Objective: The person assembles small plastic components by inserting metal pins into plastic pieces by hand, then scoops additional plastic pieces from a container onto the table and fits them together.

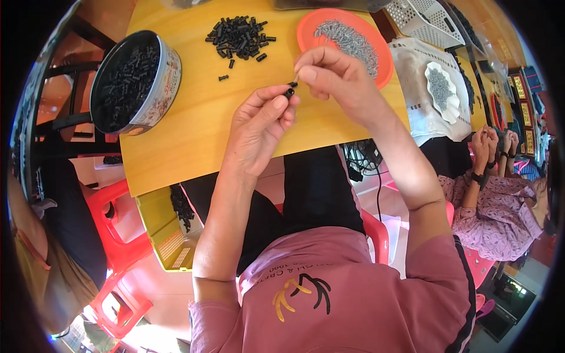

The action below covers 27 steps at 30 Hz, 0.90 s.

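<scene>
My left hand (262, 120) is closed on a short black tube (289, 93), its hollow end turned up toward me, above the wooden table (194, 129). Just above the tube, my right hand (338, 76) pinches a thin small part, with something dark at its lower tip; its kind is too small to tell. Beyond my left hand lies a pile of short black tubes (238, 36), with a few loose ones nearer me. Next to my right hand sits an orange-red plate (384, 73) heaped with small grey metal pieces (347, 38).
A round tin (168, 76) full of black pieces stands at the table's left edge. To the right are a white scalloped dish (450, 109) on a cloth and a white perforated basket (421, 26). A yellow bin (156, 226) is below. Other people sit on both sides.
</scene>
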Each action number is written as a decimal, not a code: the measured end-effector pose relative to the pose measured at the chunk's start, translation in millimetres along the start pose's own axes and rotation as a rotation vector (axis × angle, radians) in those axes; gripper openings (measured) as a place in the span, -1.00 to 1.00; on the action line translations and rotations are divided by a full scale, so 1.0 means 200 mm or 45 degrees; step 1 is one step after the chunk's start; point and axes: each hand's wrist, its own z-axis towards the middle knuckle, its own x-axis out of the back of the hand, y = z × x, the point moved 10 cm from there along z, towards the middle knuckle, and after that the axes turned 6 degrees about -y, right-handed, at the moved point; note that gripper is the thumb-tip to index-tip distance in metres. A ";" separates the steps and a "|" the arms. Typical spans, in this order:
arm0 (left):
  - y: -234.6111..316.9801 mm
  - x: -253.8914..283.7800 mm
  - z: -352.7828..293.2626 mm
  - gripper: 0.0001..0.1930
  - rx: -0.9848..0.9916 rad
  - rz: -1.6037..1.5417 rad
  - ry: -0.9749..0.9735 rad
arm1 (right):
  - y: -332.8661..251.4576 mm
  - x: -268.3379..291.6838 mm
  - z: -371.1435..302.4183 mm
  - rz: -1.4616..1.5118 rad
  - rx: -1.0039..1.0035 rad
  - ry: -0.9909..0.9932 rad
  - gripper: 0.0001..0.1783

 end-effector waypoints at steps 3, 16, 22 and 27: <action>0.00 -0.01 0.00 -0.79 -0.011 -0.041 -0.009 | 0.02 -0.09 -0.03 0.160 0.049 -0.066 -0.86; 0.05 -0.02 -0.08 -0.80 -0.042 0.080 -0.022 | 0.05 -0.13 -0.05 0.142 -0.097 -0.027 -0.75; 0.14 0.04 -0.18 -0.80 -0.062 0.130 0.001 | 0.09 -0.22 0.06 0.077 -0.303 -0.127 -0.75; 0.22 0.12 -0.27 -0.80 -0.136 0.097 0.066 | -0.10 -0.35 0.27 -1.077 0.445 0.030 -0.80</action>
